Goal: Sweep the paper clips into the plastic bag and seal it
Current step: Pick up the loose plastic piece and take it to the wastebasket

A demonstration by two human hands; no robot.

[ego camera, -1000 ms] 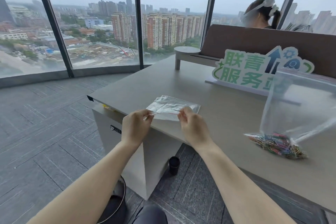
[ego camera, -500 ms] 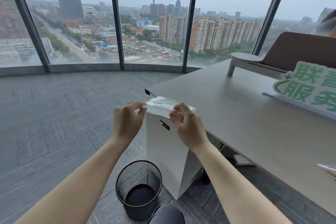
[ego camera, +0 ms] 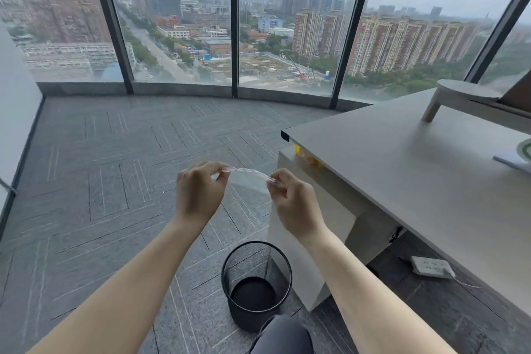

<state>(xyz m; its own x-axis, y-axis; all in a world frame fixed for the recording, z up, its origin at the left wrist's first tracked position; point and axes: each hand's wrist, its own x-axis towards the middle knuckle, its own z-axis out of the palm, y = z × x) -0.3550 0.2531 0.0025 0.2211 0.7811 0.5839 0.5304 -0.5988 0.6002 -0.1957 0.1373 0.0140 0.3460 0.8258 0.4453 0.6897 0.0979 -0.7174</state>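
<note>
Clear plastic: the bag [ego camera: 248, 181] is stretched in the air between the two hands, at about 6 o'clock of centre in the view, off the desk [ego camera: 402, 169] and out over the grey floor [ego camera: 100, 181]. The left hand [ego camera: 198, 192] pinches the bag's left end between thumb and fingertips; the right hand [ego camera: 290, 198] pinches its right end likewise, the other fingers curled. The bag hangs as a thin, see-through sheet, its upper edge arched from one pinch to the other; no paper clips can be made out in it. A black mesh bin [ego camera: 256, 282] stands on the floor below the hands, at 6 o'clock, just beside the desk's white pedestal [ego camera: 324, 218]. The desk lies at 3 o'clock. A white power strip [ego camera: 430, 266] lies on the floor under it, at 4 o'clock.
</note>
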